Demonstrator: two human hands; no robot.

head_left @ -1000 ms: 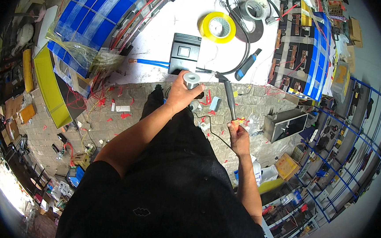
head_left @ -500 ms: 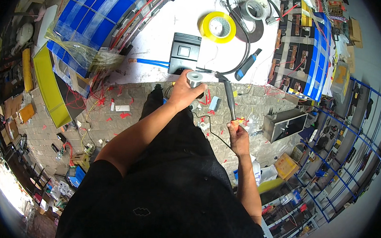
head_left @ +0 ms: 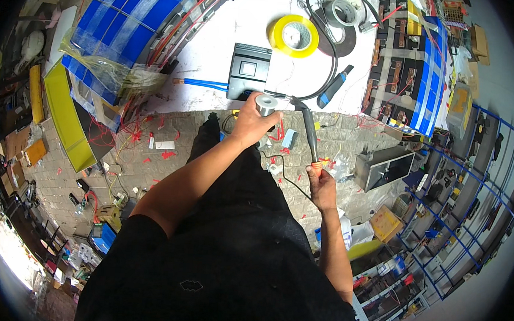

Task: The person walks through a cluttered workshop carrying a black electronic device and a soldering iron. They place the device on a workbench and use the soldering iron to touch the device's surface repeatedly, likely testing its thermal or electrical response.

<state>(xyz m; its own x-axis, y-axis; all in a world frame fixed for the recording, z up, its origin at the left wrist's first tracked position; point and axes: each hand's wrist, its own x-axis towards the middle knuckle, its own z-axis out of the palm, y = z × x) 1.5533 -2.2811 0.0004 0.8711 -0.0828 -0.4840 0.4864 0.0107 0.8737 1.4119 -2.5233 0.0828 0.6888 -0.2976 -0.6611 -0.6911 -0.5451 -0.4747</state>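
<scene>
My left hand is closed around a spool of solder wire at the table's near edge, just below a black box with a small screen. In my right hand is the orange handle of a large soldering iron, its cord trailing toward my legs. The iron's dark angled head points up and left, close to the end of a black cable beside the box. Whether the iron touches the cable end is too small to tell. Blue wires with bare copper ends come out of the box's left side.
On the white tabletop lie a yellow tape roll, a grey tape roll and a blue-black utility knife. Blue-wrapped battery packs flank it. A metal case and red scraps lie on the floor.
My left hand with the solder spool has shifted slightly to the right, toward the iron's head. My right hand and the soldering iron look almost still.
</scene>
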